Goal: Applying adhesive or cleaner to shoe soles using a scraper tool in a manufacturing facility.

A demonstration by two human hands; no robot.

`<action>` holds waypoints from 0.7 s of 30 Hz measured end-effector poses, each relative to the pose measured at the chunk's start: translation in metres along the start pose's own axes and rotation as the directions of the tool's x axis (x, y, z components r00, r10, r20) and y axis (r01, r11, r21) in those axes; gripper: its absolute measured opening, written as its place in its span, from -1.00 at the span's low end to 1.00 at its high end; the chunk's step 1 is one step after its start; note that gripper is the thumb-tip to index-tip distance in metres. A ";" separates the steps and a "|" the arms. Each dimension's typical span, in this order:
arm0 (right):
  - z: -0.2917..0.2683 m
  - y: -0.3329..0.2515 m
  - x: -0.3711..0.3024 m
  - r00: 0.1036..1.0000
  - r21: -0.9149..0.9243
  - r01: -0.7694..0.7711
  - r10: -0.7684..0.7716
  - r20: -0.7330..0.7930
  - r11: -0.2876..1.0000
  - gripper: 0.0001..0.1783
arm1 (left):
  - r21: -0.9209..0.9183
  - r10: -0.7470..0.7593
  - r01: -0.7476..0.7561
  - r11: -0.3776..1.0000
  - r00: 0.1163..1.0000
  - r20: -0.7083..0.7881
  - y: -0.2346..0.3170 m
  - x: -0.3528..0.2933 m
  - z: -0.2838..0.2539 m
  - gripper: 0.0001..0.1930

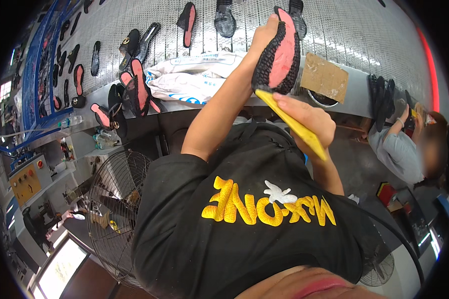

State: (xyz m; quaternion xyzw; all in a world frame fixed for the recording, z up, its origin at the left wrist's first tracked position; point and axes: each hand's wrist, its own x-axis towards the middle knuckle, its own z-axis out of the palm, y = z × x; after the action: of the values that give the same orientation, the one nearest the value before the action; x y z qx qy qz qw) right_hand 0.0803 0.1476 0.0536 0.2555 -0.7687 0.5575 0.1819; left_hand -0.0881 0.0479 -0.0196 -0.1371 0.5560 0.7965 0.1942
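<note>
My left hand (264, 36) is closed on the far end of a black shoe (263, 67) with a woven-looking edge and a pink underside facing up. The shoe stands tilted between my hands, above the edge of a metal-mesh conveyor. Closed round a long, flat yellow tool (304, 135) is my right hand (310, 118). The tool's upper end touches or nearly touches the near end of the shoe; its exact kind cannot be made out.
A white printed sack (194, 74) lies left of my hands. Brown cardboard (324, 77) partly covers a round container (323, 101) on the right. Several shoes (139, 87) lie on the mesh conveyor (254, 30) and its edge. A large fan (117, 199) stands at left; a co-worker (399, 149) sits at right.
</note>
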 end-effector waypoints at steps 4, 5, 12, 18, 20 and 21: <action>-0.009 0.003 0.009 0.852 0.342 -0.479 0.522 -0.040 0.808 -0.85 | -0.095 0.027 -0.021 0.995 0.998 0.065 0.004 -0.009 0.002 -0.47; -0.009 0.007 0.013 0.802 0.508 -0.508 0.597 -0.017 0.696 -0.88 | -0.090 0.027 -0.020 0.996 0.997 0.073 0.004 -0.008 0.001 -0.47; -0.023 0.048 0.028 0.796 0.338 -0.469 0.556 -0.239 0.816 -0.90 | 0.073 0.081 -0.094 0.993 0.983 0.163 0.009 -0.017 0.002 -0.43; -0.036 0.088 0.039 0.771 0.195 -0.412 0.455 -0.445 0.890 -0.88 | 0.079 0.099 -0.123 0.989 0.961 0.257 0.015 -0.030 0.008 -0.40; -0.027 0.080 0.031 0.858 0.143 -0.322 0.353 -0.373 0.936 -0.87 | 0.131 0.093 -0.132 0.983 0.959 0.268 0.015 -0.022 0.007 -0.40; -0.024 0.072 0.028 0.926 0.100 -0.228 0.247 -0.286 0.969 -0.86 | 0.132 0.093 -0.133 0.982 0.957 0.274 0.014 -0.018 0.006 -0.40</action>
State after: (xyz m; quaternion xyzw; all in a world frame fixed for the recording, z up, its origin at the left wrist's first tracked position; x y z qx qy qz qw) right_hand 0.0144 0.1833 0.0219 0.0798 -0.7394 0.6321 0.2177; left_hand -0.0782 0.0463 0.0015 0.0182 0.5894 0.7738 0.2312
